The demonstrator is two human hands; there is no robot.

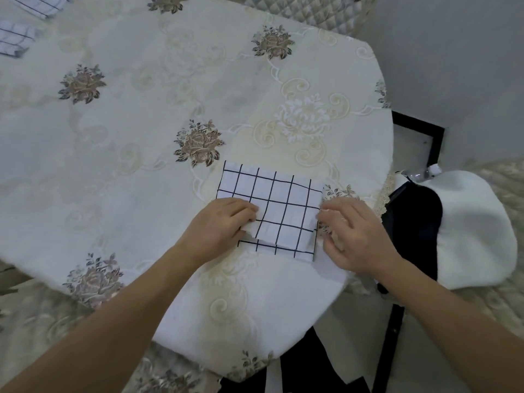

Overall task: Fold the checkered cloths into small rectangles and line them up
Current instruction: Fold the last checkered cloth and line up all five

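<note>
Checkered cloth [279, 211], white with dark grid lines, pinched at both sides. Left hand [224, 222] on the cloth's left side, fingers curled, holding a doubled-over layer of the fabric. Right hand [354, 236] at the cloth's right edge, fingers bent with the tips closed on that edge; thumb not visible. Both forearms bare, reaching in from the lower corners of the view.

Cloth partly folded: upper layer overlapping a lower one, a strip of the lower layer showing along the near side. Lying flat on the table close to its near right edge, just below an embroidered rose.

Tablecloth [127, 143], cream with scrollwork and scattered brown rose motifs, covering the whole table and hanging over the edge.

Two folded checkered cloths [15, 38] at the far left corner, well apart from the hands, one beyond the other, both cut off by the frame.

Quilted chair back [312, 15] beyond the far edge.

Black-and-white soft item [476, 228] to the right of the table, lower than the tabletop, with a clear plastic bottle [422, 173] at its top.
</note>
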